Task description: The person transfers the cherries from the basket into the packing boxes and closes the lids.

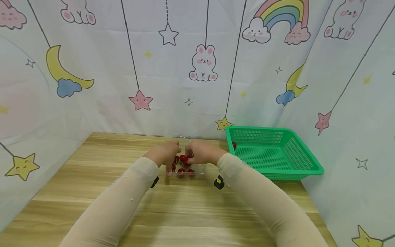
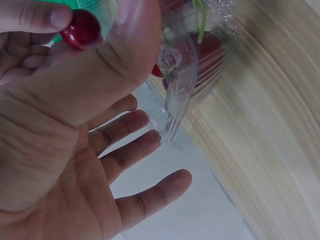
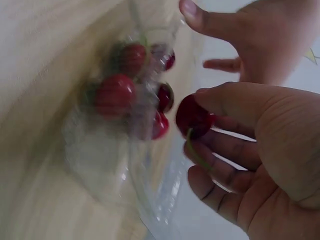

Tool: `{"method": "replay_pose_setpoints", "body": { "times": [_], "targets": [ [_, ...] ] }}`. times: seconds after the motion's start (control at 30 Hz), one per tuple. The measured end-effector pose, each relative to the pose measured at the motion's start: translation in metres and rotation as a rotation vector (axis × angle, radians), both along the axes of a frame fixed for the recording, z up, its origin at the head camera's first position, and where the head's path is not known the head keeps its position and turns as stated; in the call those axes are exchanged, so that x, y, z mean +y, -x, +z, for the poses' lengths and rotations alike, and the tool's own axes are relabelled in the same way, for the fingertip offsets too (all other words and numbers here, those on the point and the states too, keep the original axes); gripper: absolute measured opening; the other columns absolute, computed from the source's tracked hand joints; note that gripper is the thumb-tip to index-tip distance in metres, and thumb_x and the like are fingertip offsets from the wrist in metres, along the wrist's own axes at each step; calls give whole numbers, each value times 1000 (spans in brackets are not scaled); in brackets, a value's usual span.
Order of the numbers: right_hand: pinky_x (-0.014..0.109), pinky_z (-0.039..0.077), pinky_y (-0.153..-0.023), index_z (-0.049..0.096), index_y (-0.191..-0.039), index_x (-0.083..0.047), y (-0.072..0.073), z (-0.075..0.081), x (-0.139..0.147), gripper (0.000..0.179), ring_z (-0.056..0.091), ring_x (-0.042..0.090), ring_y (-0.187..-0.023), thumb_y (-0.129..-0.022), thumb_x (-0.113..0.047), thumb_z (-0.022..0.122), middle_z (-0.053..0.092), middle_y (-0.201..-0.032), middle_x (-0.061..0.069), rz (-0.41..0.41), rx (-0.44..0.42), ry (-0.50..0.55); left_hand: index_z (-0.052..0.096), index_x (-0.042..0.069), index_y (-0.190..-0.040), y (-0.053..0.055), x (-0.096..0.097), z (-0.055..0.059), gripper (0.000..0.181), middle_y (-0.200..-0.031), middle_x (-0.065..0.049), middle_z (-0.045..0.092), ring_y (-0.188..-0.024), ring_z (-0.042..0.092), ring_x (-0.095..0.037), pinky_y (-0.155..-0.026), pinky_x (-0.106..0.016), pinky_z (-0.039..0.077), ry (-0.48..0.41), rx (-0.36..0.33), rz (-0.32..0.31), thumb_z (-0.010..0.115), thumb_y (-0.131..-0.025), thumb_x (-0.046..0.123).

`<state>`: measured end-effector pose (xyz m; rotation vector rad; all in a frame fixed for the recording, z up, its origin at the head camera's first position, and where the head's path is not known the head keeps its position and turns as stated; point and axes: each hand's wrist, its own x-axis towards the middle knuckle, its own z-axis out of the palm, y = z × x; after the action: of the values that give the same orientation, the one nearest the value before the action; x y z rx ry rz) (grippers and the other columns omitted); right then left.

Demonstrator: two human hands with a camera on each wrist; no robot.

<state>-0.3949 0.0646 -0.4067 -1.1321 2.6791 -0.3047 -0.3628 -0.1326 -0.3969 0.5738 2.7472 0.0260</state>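
Between thumb and fingers, my right hand (image 1: pixel 203 152) pinches a dark red cherry (image 3: pixel 192 116) with a green stem. That cherry is just above a clear plastic box (image 3: pixel 100 155) of several cherries (image 1: pixel 181 172), some with stems. At the box's left side is my left hand (image 1: pixel 163 154), its fingers (image 2: pixel 155 197) spread and fairly straight and holding nothing. In the left wrist view its thumb and fingertips overlap the clear plastic edge. The right hand partly covers the cherries in the head view.
To the right stands a green plastic basket (image 1: pixel 259 128) with perforated walls; one red cherry (image 1: pixel 234 145) lies at its left inner side. The wood-grain table (image 1: pixel 172 212) ends at a printed curtain (image 1: pixel 172 116) behind and on both sides.
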Motion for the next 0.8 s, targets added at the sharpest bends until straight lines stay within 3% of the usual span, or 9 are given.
{"method": "replay_pose_setpoints", "body": {
  "times": [0.17, 0.3, 0.43, 0.57, 0.8],
  "targets": [
    [33, 66, -93, 82, -118, -13, -6, -14, -16, 12, 76, 13, -101, -107, -19, 80, 83, -113, 0, 45, 20, 53, 78, 12, -141, 1, -1, -1, 76, -141, -10, 60, -122, 63, -27, -109, -48, 64, -5, 10, 10, 110, -74, 25],
    [31, 66, -92, 82, -116, -13, -6, -25, -21, 11, 76, 12, -100, -107, -19, 82, 83, -113, 0, 30, 3, 75, 81, 15, -129, 2, -1, -3, 64, -131, -8, 59, -110, 61, -23, -103, -47, 65, -28, 7, 22, 111, -72, 23],
    [32, 66, -90, 82, -114, -13, -1, -32, -19, 13, 75, 12, -98, -105, -22, 84, 82, -110, 0, 12, -12, 106, 78, 13, -140, 2, -1, -4, 76, -146, -12, 60, -125, 66, -29, -108, -50, 65, -29, 17, 12, 111, -72, 24],
    [36, 66, -91, 82, -114, -11, 3, -29, -13, 11, 75, 17, -101, -107, -19, 81, 81, -112, 3, -8, -29, 133, 67, 9, -158, 4, -2, -5, 96, -163, -17, 54, -144, 61, -35, -117, -52, 61, -11, 15, 2, 110, -74, 26],
    [41, 69, -96, 81, -124, -10, 6, 5, 22, 21, 81, 24, -112, -113, -25, 72, 80, -132, 9, -122, -21, 146, 55, 7, -168, 5, -2, -5, 107, -178, -19, 42, -164, 46, -40, -129, -56, 51, -15, -13, 23, 108, -77, 23]
  ]
}}
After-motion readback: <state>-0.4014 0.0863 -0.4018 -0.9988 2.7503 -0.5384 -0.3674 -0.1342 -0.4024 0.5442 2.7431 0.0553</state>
